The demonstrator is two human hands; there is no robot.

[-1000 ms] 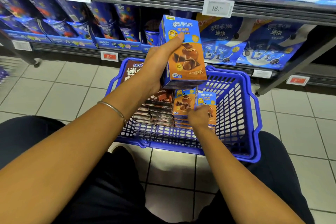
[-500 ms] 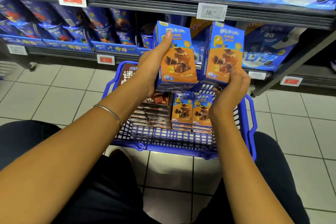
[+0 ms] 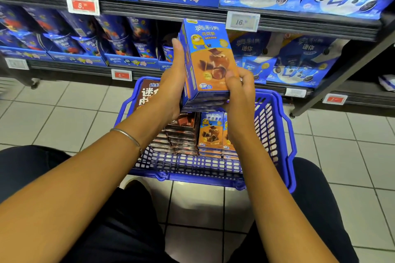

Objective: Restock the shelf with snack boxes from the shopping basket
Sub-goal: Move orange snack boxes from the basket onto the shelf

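Blue-and-orange snack boxes, pressed into one upright stack, sit at the frame's centre, above the basket and in front of the shelf. How many boxes the stack holds is hard to tell: only layered bottom edges show. The right forearm covers part of the orange boxes standing in the basket's right half. Brown boxes are piled to their left, and a taller brown pack behind them is half hidden by the left wrist. Shelf packs at far left are blurred, and the frame's upper edge cuts off the top row. The basket stands on a pale tiled floor; price tags hang on the shelf rails. The left hand cradles the stack's left side and lower corner, one digit straight up the edge, its other fingers hidden behind. The right hand grips the lower right corner, thumb on the front face, fingers curled behind. A thin bangle circles the left wrist. Dark-clad knees flank the basket at the bottom.
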